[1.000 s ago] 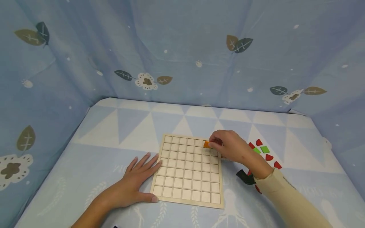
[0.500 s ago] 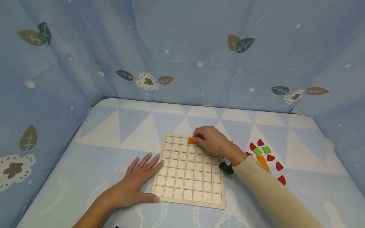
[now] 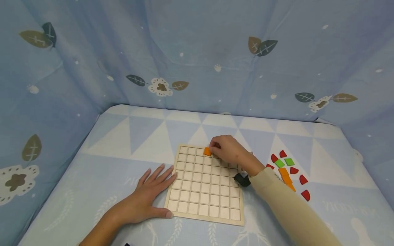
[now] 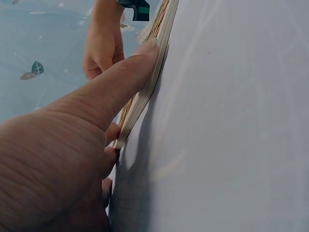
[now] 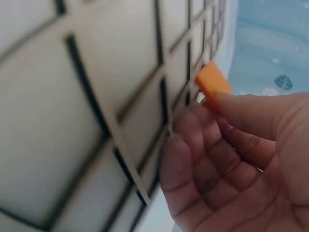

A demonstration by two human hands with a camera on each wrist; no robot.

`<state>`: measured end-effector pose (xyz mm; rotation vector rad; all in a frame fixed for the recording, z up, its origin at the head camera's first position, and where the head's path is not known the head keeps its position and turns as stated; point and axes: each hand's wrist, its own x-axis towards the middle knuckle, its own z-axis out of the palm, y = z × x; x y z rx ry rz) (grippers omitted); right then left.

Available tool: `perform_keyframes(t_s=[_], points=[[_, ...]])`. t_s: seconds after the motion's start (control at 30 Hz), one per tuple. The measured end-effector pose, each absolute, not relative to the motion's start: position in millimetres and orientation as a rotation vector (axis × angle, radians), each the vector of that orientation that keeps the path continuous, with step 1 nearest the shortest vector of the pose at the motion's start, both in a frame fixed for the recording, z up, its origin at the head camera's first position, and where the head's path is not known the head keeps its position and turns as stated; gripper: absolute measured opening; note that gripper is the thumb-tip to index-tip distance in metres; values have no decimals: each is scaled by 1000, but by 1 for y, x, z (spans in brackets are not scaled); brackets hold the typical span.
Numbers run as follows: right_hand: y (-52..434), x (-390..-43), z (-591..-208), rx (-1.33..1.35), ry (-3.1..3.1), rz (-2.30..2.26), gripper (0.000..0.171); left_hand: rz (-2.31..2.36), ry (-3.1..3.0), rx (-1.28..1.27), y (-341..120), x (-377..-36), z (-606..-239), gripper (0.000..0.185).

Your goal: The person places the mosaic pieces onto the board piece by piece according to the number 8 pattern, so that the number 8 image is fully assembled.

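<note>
A pale wooden grid board [image 3: 205,186] with square cells lies flat on the blue cloth. My right hand [image 3: 226,149] pinches a small orange tile [image 3: 207,151] over the board's far row, near its middle. In the right wrist view the orange tile [image 5: 211,82] sits at the fingertips [image 5: 227,104], just above the board [image 5: 96,96]. My left hand [image 3: 147,194] lies flat on the cloth, fingers straight, thumb and fingertips touching the board's left edge. The left wrist view shows the thumb [image 4: 113,84] pressed along the board's rim [image 4: 152,77].
Loose tiles lie on the cloth right of the board: red quarter-rounds [image 3: 306,194], green squares [image 3: 289,161] and orange pieces [image 3: 286,179]. A black wrist device [image 3: 242,179] sits on the right forearm. Blue patterned fabric walls [image 3: 197,54] enclose the surface on three sides.
My right hand carried the orange tile leftward from the board's far right corner to the middle of the far row. The left hand stayed put.
</note>
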<state>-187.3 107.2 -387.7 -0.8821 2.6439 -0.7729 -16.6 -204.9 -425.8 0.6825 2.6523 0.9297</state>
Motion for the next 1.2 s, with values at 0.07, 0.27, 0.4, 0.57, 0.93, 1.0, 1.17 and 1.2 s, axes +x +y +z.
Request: perform_keyframes(t_s=[0.07, 0.27, 0.4, 0.57, 0.93, 1.0, 1.17, 1.2], points=[[109, -190, -385, -870, 2615, -769, 11, 925, 2649, 679, -204, -17, -425, 108], [108, -198, -378, -893, 2506, -687, 14, 936, 2651, 690, -203, -17, -424, 106], [107, -200, -376, -875, 2502, -666, 14, 923, 2655, 689, -202, -17, -424, 107], [103, -195, -381, -865, 2582, -668, 12, 913, 2653, 677, -203, -17, -425, 108], [95, -166, -384, -895, 2793, -519, 10, 915, 2670, 691, -201, -19, -424, 108], [100, -160, -383, -880, 2785, -560, 9, 926, 2664, 697, -201, -19, -424, 107], [114, -137, -381, -888, 2772, -693, 17, 927, 2655, 695, -201, -16, -423, 107], [117, -132, -380, -899, 2776, -705, 20, 924, 2655, 689, -201, -16, -422, 107]])
